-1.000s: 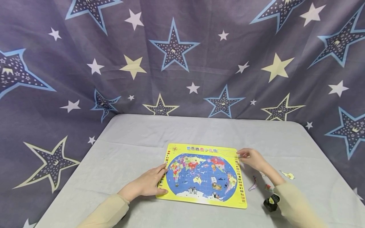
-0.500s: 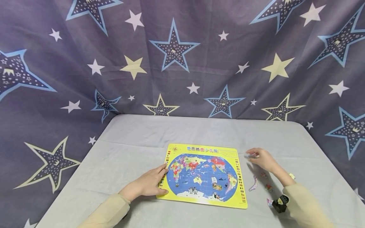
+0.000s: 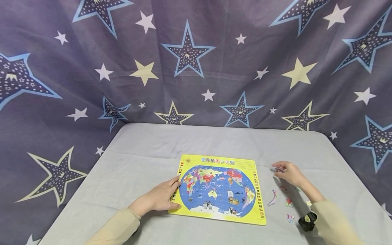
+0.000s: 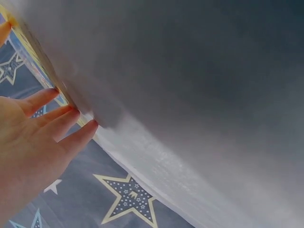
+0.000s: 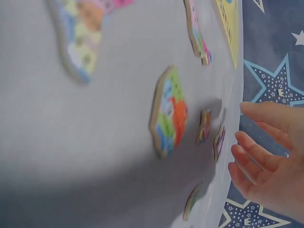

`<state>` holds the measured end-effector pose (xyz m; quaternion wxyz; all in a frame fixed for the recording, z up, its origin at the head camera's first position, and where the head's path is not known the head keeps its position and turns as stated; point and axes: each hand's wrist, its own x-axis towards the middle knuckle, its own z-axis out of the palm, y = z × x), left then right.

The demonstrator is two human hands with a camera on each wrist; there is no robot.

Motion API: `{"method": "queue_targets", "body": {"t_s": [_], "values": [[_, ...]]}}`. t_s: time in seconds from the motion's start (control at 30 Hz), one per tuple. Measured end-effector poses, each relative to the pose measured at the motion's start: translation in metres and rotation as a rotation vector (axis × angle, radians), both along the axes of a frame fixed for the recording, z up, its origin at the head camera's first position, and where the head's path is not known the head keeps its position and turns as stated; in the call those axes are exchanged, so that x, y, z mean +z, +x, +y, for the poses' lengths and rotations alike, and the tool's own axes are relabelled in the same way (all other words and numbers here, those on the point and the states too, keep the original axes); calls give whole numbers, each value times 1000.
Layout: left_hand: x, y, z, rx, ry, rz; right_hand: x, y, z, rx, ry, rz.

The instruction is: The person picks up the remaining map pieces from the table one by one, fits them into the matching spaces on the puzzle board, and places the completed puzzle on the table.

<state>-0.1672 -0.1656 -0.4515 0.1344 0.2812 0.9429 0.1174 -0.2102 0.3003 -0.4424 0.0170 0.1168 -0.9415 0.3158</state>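
Observation:
A yellow-bordered world map puzzle board point(image 3: 226, 219) lies flat on the table. My left hand point(image 3: 160, 195) rests at its left edge; in the left wrist view, extended fingers point(image 4: 78, 140) touch that edge. Right of the board, my right hand point(image 3: 288, 173) hovers with nothing in its loosely bent fingers. Nearby lie loose puzzle pieces: a long pinkish one point(image 3: 272, 198), a red-and-green one point(image 3: 289, 202), a small reddish one point(image 3: 283, 188) and a striped one point(image 3: 290, 218). A yellowish piece point(image 3: 308, 203) is partly hidden by the right sleeve.
A pale grey cloth covers the table point(image 3: 147, 139). Behind it hangs a dark curtain point(image 3: 196, 85) with stars. A black wrist device point(image 3: 307, 221) sits at the right sleeve, above the table. Thick coloured pieces point(image 5: 171, 114) fill much of the right wrist view.
My right hand has moved away from the board's upper right edge, to the right, uncovering more of the loose pieces. The left hand and the board have stayed in place.

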Motion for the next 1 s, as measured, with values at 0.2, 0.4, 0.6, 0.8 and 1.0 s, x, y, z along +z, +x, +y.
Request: {"method": "queue_targets", "body": {"t_s": [0.2, 0.4, 0.6, 0.8, 1.0], "values": [[-1, 0, 0, 1, 4, 4, -4, 0, 8, -11, 3, -15], [-1, 0, 0, -3, 8, 11, -5, 0, 10, -27, 4, -26], [-1, 1, 0, -13, 15, 16, -8, -1, 12, -29, 2, -31], [0, 2, 0, -18, 24, 23, -11, -2, 13, -33, -18, -39], [0, 3, -1, -12, 26, 24, -12, -3, 13, -43, -23, -39]]}}
